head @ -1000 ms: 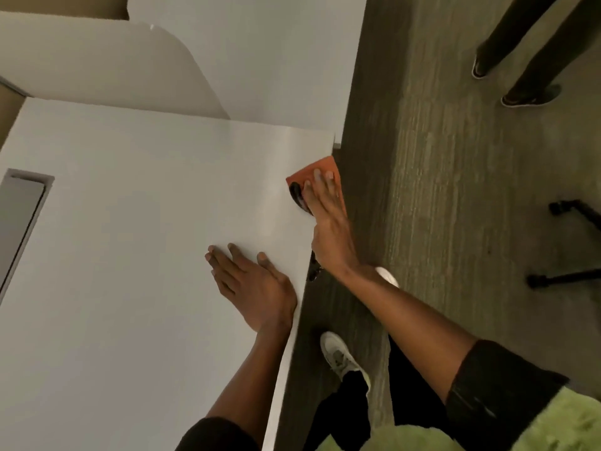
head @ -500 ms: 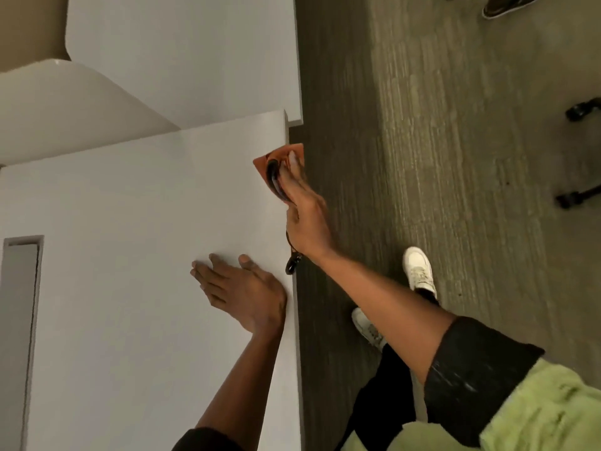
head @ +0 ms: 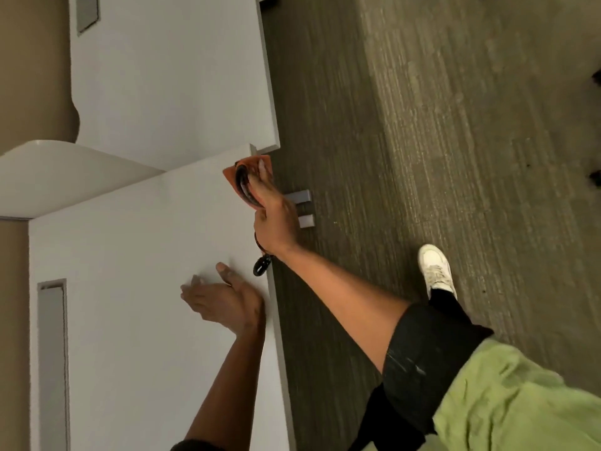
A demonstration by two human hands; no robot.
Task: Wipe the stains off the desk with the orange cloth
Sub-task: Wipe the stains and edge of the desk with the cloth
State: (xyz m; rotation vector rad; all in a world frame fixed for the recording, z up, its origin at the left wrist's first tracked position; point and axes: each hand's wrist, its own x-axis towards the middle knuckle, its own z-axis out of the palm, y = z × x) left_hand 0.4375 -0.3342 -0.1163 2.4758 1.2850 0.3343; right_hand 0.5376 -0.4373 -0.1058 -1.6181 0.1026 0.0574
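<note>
The orange cloth [head: 234, 172] lies on the far right corner of the white desk [head: 136, 255]. My right hand [head: 273, 209] presses down on it, fingers laid over the cloth, and a dark object sits under my fingers against it. A dark tag [head: 261, 266] hangs from that wrist. My left hand [head: 224, 302] hovers near the desk's right edge, tilted on its side with fingers apart, holding nothing. No stain shows on the visible desk surface.
A second white desk [head: 169, 79] adjoins beyond the corner, and a curved white panel [head: 65, 177] stands at left. A grey cable slot [head: 52, 362] is set into the desk. Carpet [head: 422, 125] lies right; grey desk feet [head: 302, 206] and my white shoe [head: 435, 268] are there.
My right hand has slid the cloth further along the right edge to the desk's far corner. My left hand has lifted from flat on the desk to tilted on its side.
</note>
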